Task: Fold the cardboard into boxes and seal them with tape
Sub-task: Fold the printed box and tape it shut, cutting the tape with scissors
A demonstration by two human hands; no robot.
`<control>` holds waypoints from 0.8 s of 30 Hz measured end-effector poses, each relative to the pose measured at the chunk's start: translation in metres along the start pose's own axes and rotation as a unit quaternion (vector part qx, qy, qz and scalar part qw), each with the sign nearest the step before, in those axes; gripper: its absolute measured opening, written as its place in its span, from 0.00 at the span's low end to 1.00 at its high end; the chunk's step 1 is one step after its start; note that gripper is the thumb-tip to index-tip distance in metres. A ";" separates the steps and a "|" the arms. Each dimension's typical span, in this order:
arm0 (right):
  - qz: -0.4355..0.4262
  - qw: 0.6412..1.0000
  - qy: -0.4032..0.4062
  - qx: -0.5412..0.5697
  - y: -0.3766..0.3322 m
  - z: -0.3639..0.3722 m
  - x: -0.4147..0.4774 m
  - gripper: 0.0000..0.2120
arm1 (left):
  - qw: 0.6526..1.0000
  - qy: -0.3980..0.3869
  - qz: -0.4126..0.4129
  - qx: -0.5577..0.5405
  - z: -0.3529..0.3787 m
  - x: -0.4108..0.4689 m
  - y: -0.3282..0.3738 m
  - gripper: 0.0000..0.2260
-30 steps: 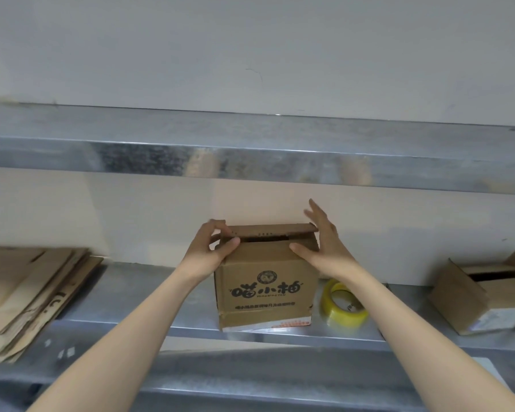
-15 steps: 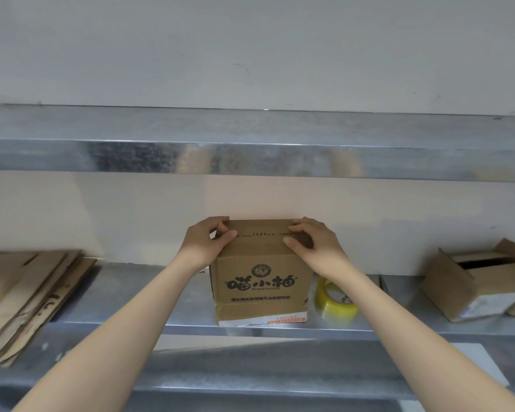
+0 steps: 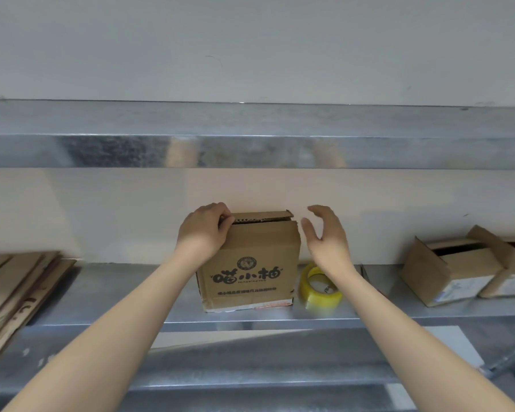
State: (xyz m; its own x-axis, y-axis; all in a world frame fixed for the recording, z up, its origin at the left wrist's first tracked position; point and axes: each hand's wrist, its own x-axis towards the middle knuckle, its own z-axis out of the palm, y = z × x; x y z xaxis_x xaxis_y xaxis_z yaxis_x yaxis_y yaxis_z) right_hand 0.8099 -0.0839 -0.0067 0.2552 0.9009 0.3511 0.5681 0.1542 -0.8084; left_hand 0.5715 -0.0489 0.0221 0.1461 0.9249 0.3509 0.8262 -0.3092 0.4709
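Left grip: my left hand (image 3: 204,233) holds the upper left corner of the box (image 3: 250,263), with the fingers curled over the edge onto the top flaps, pinning them down.
Right grip: my right hand (image 3: 324,233) is spread and relaxed, with nothing in it. It hangs just beside the upper right edge of the box, and I see a small gap between thumb and cardboard.
Box position: upright on the metal shelf (image 3: 116,292), close to the back wall (image 3: 131,218), printed face toward me.
Top flaps: the rear flap (image 3: 262,216) sits a little higher than the front one, with a dark slit between them (so the top is not flat yet). The slit runs left to right, and I judge the tape must follow this same line.
Tape: the yellow tape roll (image 3: 318,288) lies on the shelf just beside the box, on its right, directly under my right wrist. The right hand is clearly the nearer one; the left is on the other side of the box and occupied.
Next move, my judgement: lower the right hand to the roll, with the left pinning the flaps.
Writing on box: three big characters, 喵小柚, under a round emblem. Below them are one small Latin line and one row of small characters, both too blurred for me to read.
Other writing: pale labels on the two boxes (image 3: 446,269) at the right, and a dark mark on the flat cardboard stack (image 3: 18,283) at the left. I cannot read either.
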 end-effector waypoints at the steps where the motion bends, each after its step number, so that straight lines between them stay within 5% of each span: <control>1: 0.024 1.000 0.007 -0.010 0.011 -0.004 -0.002 0.14 | 1.000 -0.003 -0.006 -0.002 0.004 -0.001 -0.002 0.07; 7: 0.177 0.961 -0.154 -0.148 0.071 0.000 -0.015 0.14 | 1.000 -0.005 0.006 0.007 0.009 0.001 -0.003 0.07; 13: 0.159 0.892 -0.306 -0.293 0.094 0.014 -0.033 0.22 | 1.000 0.005 0.020 0.006 0.012 -0.004 -0.005 0.06; 18: 0.104 0.897 -0.257 -0.343 0.101 0.017 -0.039 0.21 | 0.999 0.003 0.032 -0.031 0.007 -0.006 -0.005 0.05; 24: -0.023 0.979 -0.051 -0.195 0.058 -0.022 -0.026 0.20 | 0.997 -0.026 0.029 -0.060 0.008 -0.005 -0.003 0.09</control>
State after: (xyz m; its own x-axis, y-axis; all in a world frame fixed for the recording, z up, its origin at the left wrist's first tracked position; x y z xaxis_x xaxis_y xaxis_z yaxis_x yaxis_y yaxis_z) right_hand 0.8535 -0.1076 -0.0523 0.1538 0.9355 0.3181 0.8381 0.0470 -0.5434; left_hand 0.5730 -0.0512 0.0122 0.2236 0.9138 0.3392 0.7442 -0.3848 0.5461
